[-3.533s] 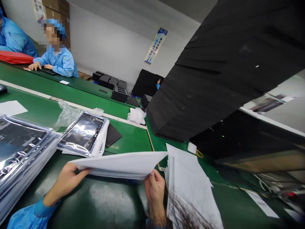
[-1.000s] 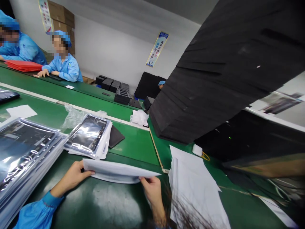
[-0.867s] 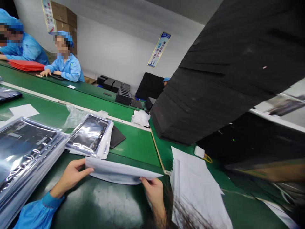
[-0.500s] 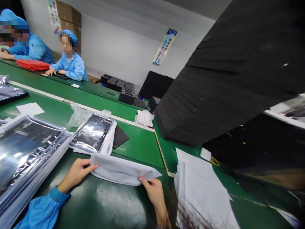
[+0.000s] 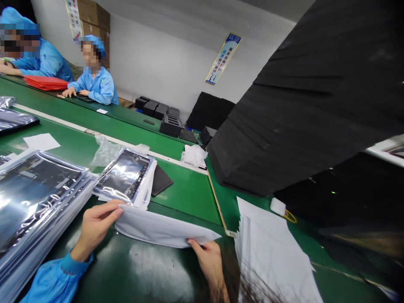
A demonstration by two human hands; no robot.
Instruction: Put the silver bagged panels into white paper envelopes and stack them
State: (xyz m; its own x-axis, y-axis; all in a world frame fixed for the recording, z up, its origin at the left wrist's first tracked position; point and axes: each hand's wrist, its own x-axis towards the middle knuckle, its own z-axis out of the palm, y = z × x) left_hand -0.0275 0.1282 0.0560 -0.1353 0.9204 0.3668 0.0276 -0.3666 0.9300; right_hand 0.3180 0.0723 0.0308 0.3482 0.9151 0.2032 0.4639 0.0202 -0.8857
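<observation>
Over the green counter (image 5: pixel 183 198), a bowed white paper sheet (image 5: pixel 164 229) spans crosswise between the hands: the left hand (image 5: pixel 94 225) grips its left end beside stacked anti-static bags (image 5: pixel 41 193), the right hand (image 5: pixel 208 261) pinches its lower edge near the right tip.

The left hand (image 5: pixel 94 229) and right hand (image 5: pixel 208 261) grip a bowed sheaf of white paper (image 5: pixel 164 229) — silver anti-static bags (image 5: pixel 38 198) lie just beside.
</observation>
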